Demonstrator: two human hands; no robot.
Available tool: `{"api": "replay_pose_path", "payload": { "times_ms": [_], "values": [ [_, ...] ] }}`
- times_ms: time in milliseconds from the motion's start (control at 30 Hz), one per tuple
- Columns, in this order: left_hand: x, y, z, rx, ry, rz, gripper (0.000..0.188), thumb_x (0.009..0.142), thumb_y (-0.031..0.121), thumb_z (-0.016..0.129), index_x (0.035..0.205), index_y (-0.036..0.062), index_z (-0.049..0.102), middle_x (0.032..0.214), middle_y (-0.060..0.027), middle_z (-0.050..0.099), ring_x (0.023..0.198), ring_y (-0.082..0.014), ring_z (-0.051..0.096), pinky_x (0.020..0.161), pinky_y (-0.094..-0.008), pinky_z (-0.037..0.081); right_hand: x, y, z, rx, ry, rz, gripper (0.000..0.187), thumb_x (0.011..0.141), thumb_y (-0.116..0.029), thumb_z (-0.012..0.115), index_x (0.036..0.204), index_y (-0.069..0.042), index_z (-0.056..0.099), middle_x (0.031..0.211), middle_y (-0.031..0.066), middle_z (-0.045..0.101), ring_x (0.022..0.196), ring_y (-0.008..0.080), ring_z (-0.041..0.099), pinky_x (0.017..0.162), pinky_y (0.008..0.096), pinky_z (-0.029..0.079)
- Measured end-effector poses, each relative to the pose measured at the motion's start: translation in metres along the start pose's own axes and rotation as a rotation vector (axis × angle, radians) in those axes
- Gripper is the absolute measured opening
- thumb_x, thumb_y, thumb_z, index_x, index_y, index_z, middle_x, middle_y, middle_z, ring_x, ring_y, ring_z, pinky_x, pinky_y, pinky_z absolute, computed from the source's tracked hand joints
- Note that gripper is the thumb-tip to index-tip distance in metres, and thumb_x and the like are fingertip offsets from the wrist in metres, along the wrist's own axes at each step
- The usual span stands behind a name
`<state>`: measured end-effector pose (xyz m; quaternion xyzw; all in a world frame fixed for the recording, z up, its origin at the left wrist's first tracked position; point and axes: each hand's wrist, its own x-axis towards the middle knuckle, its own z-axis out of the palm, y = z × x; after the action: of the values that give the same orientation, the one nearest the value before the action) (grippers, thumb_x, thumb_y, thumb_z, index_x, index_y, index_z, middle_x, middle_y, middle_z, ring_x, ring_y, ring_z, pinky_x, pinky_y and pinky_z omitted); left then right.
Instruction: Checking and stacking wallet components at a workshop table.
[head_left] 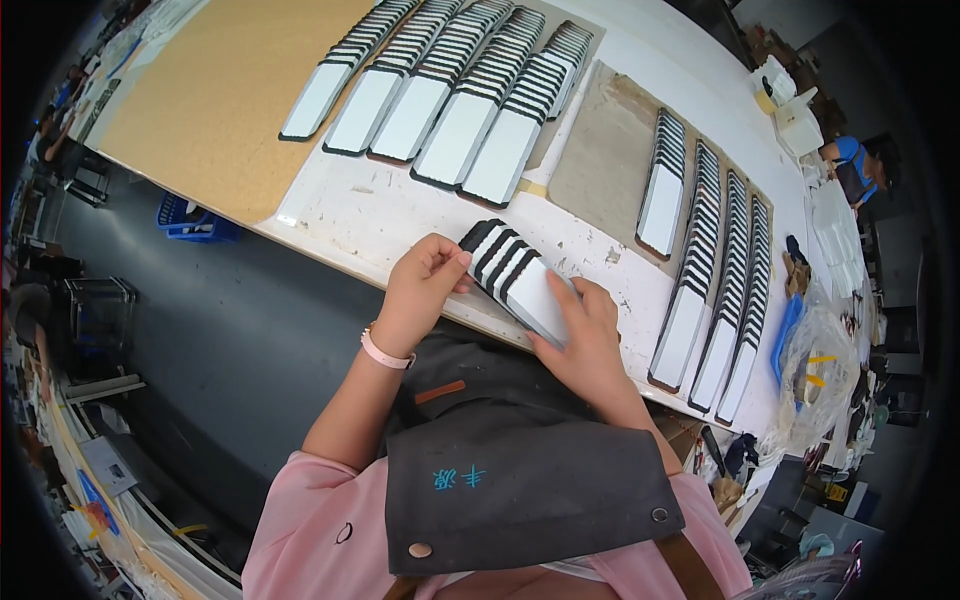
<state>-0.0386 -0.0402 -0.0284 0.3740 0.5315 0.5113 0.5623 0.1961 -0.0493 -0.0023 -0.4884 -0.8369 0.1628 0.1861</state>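
A fanned stack of white, dark-edged strips [540, 300] lies at the near edge of the table, tilted with its far end to the left. My right hand [588, 335] grips the near end, thumb on the close side and fingers across the white face. At the stack's far left corner, my left hand [430, 278] is closed, thumb and index finger pinched at the dark edges. What exactly sits between those fingertips is too small to make out. Across the stack, the dark edges show as several black bands, each strip stepped back from the one above.
Long overlapping rows of like strips [450, 130] lie at the back of the table. More rows [680, 340] stand at the right, by a grey board [600, 150]. A brown board [210, 120] covers the left. A blue basket [190, 218] is below; a person [855, 170] is far right.
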Motion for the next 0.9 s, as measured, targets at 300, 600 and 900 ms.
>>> {"api": "replay_pose_path", "payload": {
  "times_ms": [300, 600, 900],
  "values": [
    [0.003, -0.018, -0.011, 0.371, 0.170, 0.136, 0.015, 0.093, 0.006, 0.059, 0.103, -0.0019, 0.066, 0.083, -0.0103, 0.063, 0.069, -0.0171, 0.059, 0.067, -0.0296, 0.049, -0.007, 0.004, -0.003, -0.075, -0.065, -0.005, 0.074, 0.070, -0.019, 0.079, 0.137, -0.002, 0.051, 0.124, 0.0235, 0.047, 0.116, 0.0381, 0.044, 0.103, 0.0480, 0.030],
    [0.000, -0.017, -0.009, 0.503, 0.145, 0.217, 0.014, 0.091, 0.004, 0.059, 0.102, -0.0010, 0.067, 0.089, -0.0136, 0.062, 0.075, -0.0238, 0.060, 0.072, -0.0333, 0.049, -0.006, 0.003, -0.002, -0.091, -0.064, -0.007, 0.074, 0.071, -0.019, 0.079, 0.137, -0.003, 0.051, 0.125, 0.0240, 0.047, 0.117, 0.0385, 0.044, 0.102, 0.0488, 0.030],
    [0.005, -0.021, -0.010, 0.497, 0.153, 0.178, 0.013, 0.088, 0.003, 0.063, 0.099, -0.0014, 0.065, 0.088, -0.0144, 0.064, 0.077, -0.0256, 0.062, 0.072, -0.0338, 0.050, -0.008, 0.004, 0.001, -0.090, -0.057, 0.001, 0.075, 0.071, -0.020, 0.080, 0.137, -0.001, 0.050, 0.125, 0.0247, 0.047, 0.117, 0.0388, 0.043, 0.102, 0.0492, 0.030]
  ]
}}
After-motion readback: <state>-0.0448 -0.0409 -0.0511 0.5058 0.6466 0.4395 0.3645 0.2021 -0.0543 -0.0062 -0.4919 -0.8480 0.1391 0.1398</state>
